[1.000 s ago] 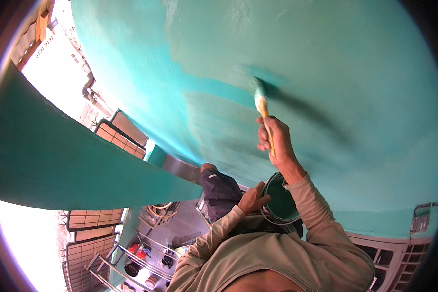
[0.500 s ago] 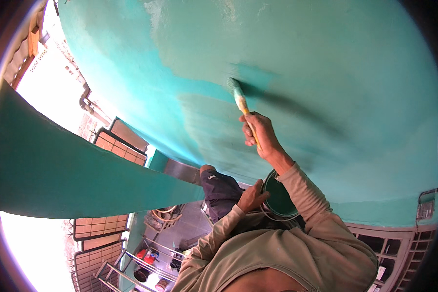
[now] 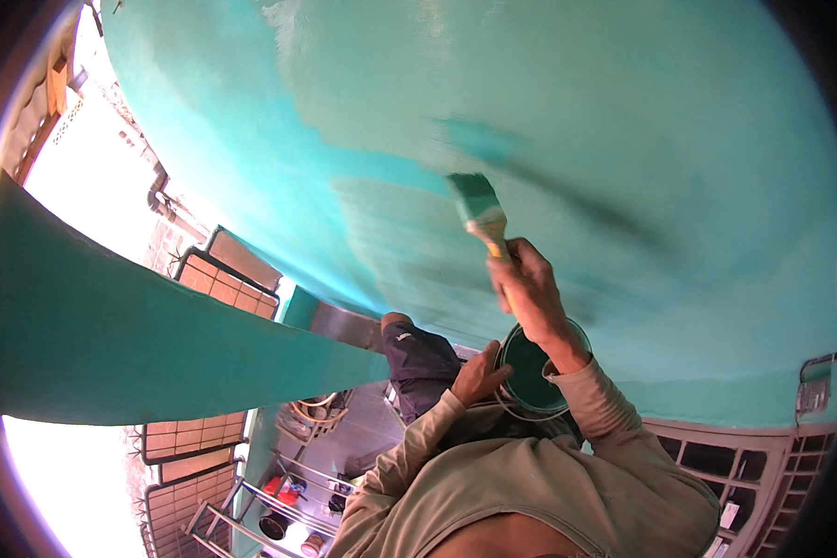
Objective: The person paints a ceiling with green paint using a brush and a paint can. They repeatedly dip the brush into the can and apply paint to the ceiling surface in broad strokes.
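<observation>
A flat paintbrush (image 3: 481, 209) with dark green-wet bristles and a yellowish handle is gripped in my right hand (image 3: 527, 284). Its bristles point up and left in front of the wall (image 3: 623, 139); whether they touch it I cannot tell. My left hand (image 3: 481, 374) is closed on the rim of a paint bucket (image 3: 530, 372) with dark green paint inside, held close to my body below the right forearm. On the wall, brighter turquoise patches border duller green areas, and a short turquoise stroke (image 3: 479, 139) lies above the bristles.
A green beam or ledge (image 3: 158, 344) curves in from the left. Below left are a metal rail frame (image 3: 251, 507), a red container (image 3: 282, 490) and tiled floor (image 3: 367, 423). My leg in dark shorts (image 3: 418, 367) shows beside the wall. A barred window (image 3: 725, 465) sits lower right.
The right hand with the paintbrush has drawn down and slightly right, off the turquoise stroke, and the brush has turned to show its broad side. The left hand stays on the bucket.
</observation>
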The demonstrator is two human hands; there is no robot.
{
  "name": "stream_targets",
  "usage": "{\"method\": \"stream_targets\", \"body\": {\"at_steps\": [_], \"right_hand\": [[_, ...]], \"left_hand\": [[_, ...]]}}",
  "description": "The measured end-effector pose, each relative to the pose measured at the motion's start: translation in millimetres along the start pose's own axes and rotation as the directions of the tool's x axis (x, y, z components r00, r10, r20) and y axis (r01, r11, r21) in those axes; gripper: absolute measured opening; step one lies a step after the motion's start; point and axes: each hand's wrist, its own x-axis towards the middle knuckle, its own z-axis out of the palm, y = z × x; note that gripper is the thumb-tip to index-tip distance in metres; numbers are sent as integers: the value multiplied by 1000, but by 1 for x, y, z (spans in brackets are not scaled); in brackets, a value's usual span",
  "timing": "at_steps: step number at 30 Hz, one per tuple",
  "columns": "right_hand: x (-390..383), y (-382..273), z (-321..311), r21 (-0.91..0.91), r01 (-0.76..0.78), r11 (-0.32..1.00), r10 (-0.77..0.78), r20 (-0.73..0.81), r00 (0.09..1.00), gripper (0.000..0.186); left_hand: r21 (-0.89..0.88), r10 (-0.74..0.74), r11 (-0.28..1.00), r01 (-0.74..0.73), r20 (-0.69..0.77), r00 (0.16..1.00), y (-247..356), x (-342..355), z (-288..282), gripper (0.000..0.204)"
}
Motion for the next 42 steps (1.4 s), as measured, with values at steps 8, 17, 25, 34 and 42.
{"method": "stream_targets", "body": {"at_steps": [8,17,25,34,42], "right_hand": [[69,-23,36,-128,227,965,-195,223,955,34],[55,-29,-4,263,-86,961,53,128,990,37],[-23,-44,-37,349,-190,918,219,-44,975,33],[48,-36,15,486,-225,844,107,259,960,42],[7,-26,-41,492,-162,855,158,50,986,39]], "left_hand": [[17,23,1000,-23,-10,1000,-7,3,-1,63],[3,183,983,-184,-137,974,-19,5,10,46],[-4,142,990,-143,-134,981,-11,0,8,48],[-16,168,985,-171,-111,979,-16,6,6,48],[4,66,998,-65,-55,996,-5,0,1,43]]}}
